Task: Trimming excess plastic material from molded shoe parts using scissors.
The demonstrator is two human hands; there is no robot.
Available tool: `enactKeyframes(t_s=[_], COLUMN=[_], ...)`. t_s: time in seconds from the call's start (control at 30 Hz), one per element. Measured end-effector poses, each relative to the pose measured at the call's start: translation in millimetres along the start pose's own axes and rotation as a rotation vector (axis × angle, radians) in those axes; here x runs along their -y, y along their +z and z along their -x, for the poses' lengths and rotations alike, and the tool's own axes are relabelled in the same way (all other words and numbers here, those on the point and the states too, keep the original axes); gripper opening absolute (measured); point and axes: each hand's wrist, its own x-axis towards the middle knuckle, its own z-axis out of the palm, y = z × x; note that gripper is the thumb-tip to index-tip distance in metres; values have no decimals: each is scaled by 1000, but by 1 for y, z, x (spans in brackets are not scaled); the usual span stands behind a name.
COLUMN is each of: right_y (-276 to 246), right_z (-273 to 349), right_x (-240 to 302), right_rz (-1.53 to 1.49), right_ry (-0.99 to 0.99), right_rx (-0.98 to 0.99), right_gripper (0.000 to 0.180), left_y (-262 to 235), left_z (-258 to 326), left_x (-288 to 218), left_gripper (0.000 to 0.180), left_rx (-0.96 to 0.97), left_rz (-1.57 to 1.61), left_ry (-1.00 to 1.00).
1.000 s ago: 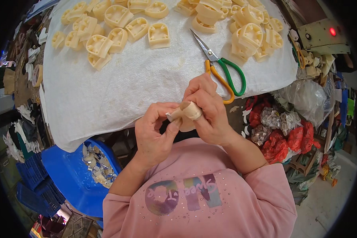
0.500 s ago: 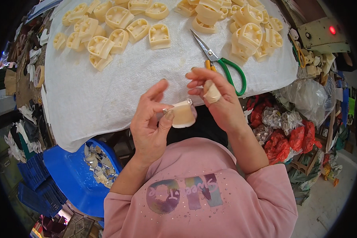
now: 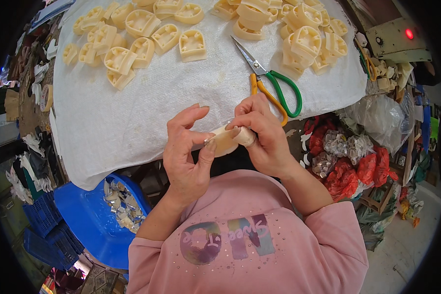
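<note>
A cream piece (image 3: 224, 142), which looks like a plastic shoe heel, is between my two hands above the table's near edge. My left hand (image 3: 187, 154) pinches its left end between thumb and fingers, with the index finger raised. My right hand (image 3: 267, 139) closes on the other end, its fingers bent over the top. A beige wrap (image 3: 245, 136) covers the right thumb and hides part of the piece. Just beyond the right hand lie scissors (image 3: 278, 93) with one green and one yellow handle, blades pointing away.
Similar cream heels (image 3: 143, 23) lie at the far left of the white cloth (image 3: 132, 115), with another pile (image 3: 306, 41) at the far right. A blue basin (image 3: 78, 210) with cut scraps stands lower left. Red plastic bags (image 3: 343, 183) sit on the right.
My right hand has moved left and down onto the cream piece, and its fingers have closed there. The piece has tilted in my left hand. The scissors' yellow handle now shows more fully.
</note>
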Motion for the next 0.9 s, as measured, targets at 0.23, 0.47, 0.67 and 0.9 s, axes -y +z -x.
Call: enactKeyframes(t_s=[0.23,0.47,0.67,0.9], right_y=[16,9,-8,-10], right_z=[4,1,-2,-7], right_x=[0,-1,2,-3], right_rz=[222,-588,-767,-313], right_ry=[-155,231,648,145], right_rx=[-143,-125,217,158], right_gripper=[13,19,51,73], left_y=[-2,-1,-7,-9], left_z=[-3,-2,-4,7], left_x=[3,-1,-11,1], left_gripper=[20,21,14,56], left_rx=[88,-50,-88,-26], left_rz=[-91,-84,-348,-136], left_ry=[-5,54,347,282])
